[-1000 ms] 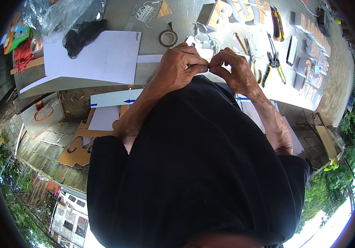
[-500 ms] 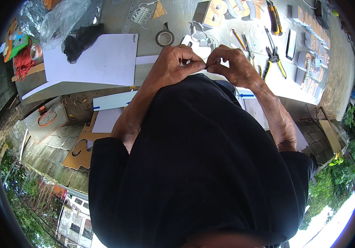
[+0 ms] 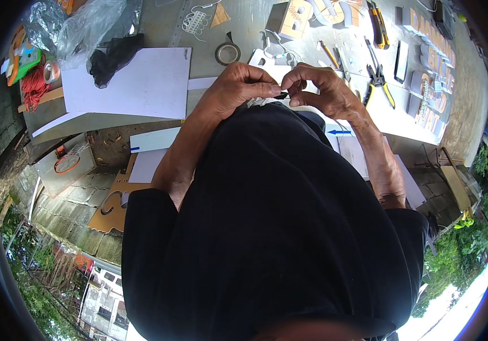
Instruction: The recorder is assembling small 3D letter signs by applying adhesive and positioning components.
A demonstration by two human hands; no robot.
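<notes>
My left hand [image 3: 239, 91] is closed in a pinch, thumb against forefinger, on a small black strip [image 3: 281, 96], possibly tape. Meeting it from the other side, my right hand [image 3: 325, 91] has curled fingers, its forefinger tip close to the left fingertips. Whatever the right fingers grip is too small to make out. A crumpled-looking white piece [image 3: 260, 102] shows below my left fingers, partly hidden by the dark shirt. Just beyond the hands lie a roll of black tape [image 3: 227, 53] with its end lifted and thin white wires [image 3: 277, 42].
Black-and-yellow wire strippers [image 3: 377, 82], a utility knife [image 3: 378, 25] and a phone-like slab [image 3: 401, 61] lie on the right. Block letters [image 3: 292, 20] stand farther back. A white sheet [image 3: 127, 85], clear plastic bags [image 3: 93, 31] and red cord [image 3: 34, 88] occupy the left.
My right fingers have spread slightly and shifted off the left fingertips. More of the black strip and the white piece below now shows.
</notes>
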